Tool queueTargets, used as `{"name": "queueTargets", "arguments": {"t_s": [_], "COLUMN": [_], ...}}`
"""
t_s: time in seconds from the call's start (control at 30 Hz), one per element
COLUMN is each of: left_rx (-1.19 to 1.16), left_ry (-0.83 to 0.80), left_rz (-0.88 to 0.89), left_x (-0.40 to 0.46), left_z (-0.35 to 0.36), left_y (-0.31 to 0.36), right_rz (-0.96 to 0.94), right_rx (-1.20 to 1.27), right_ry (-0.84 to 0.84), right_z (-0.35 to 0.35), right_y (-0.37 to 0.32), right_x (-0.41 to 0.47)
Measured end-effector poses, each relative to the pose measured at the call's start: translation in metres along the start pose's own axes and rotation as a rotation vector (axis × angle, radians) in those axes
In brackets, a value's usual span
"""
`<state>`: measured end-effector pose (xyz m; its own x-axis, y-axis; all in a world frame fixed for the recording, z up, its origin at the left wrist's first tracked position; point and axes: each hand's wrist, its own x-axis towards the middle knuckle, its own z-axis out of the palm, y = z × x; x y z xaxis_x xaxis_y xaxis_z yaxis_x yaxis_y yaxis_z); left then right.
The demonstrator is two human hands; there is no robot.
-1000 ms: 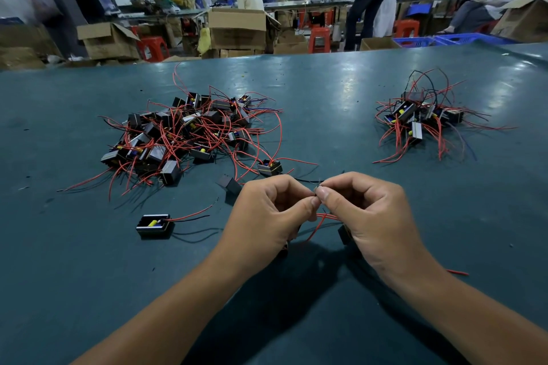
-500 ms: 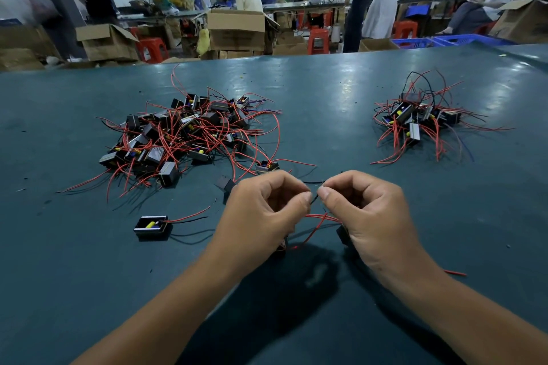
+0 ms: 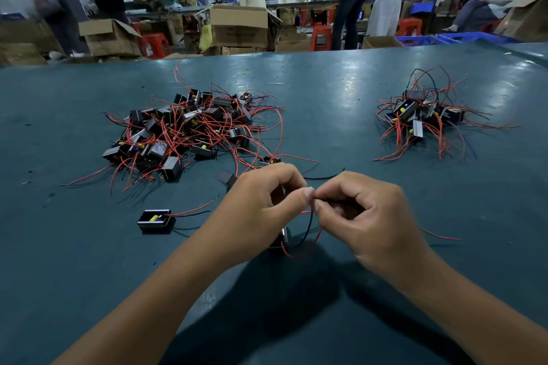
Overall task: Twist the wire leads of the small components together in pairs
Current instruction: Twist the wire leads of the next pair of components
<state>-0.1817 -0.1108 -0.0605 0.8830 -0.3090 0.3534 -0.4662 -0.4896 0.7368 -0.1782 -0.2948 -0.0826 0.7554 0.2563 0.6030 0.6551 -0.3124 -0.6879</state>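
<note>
Pinched wire leads (image 3: 308, 227) between thumb and forefinger of both left hand (image 3: 261, 207) and right hand (image 3: 367, 216), fingertips together above worktop (image 3: 341, 98), presumably for twisting; component (image 3: 281, 238) dangling below.

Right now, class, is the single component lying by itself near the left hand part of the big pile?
No: the single component lies apart on the table, nearer than the big pile.

Both forearms bare, no sleeves, rings or watch.
</note>
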Motion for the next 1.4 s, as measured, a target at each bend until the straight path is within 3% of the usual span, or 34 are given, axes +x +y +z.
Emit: {"name": "queueTargets", "arguments": {"t_s": [0.2, 0.4, 0.47, 0.6, 0.77, 0.97, 1.13, 1.4], "left_rx": [-0.184, -0.637, -0.527, 0.025, 0.148, 0.151, 0.175, 0.006], "left_ry": [-0.058, -0.175, -0.096, -0.036, -0.010, 0.018, -0.054, -0.138], "left_rz": [-0.245, -0.587, -0.471, 0.100, 0.338, 0.388, 0.344, 0.044], "left_x": [0.001, 0.000, 0.003, 0.005, 0.008, 0.008, 0.006, 0.002], "left_z": [0.001, 0.002, -0.002, -0.018, -0.014, -0.015, -0.015, -0.006], "left_y": [0.004, 0.003, -0.002, -0.012, -0.015, -0.015, -0.013, -0.006], "right_rz": [-0.170, -0.305, -0.231, -0.079, -0.020, 0.012, -0.074, -0.168], "right_rx": [-0.226, -0.343, -0.270, -0.112, 0.030, 0.091, -0.022, -0.238], "right_ry": [-0.034, -0.040, -0.011, 0.018, -0.042, -0.094, -0.099, -0.037], "right_z": [-0.001, -0.002, -0.003, -0.005, -0.006, -0.005, -0.005, -0.002], "right_y": [0.002, 0.001, 0.002, 0.004, 0.003, 0.002, 0.002, 0.002], "right_x": [0.000, 0.000, 0.000, 0.001, 0.000, -0.001, -0.002, -0.002]}}
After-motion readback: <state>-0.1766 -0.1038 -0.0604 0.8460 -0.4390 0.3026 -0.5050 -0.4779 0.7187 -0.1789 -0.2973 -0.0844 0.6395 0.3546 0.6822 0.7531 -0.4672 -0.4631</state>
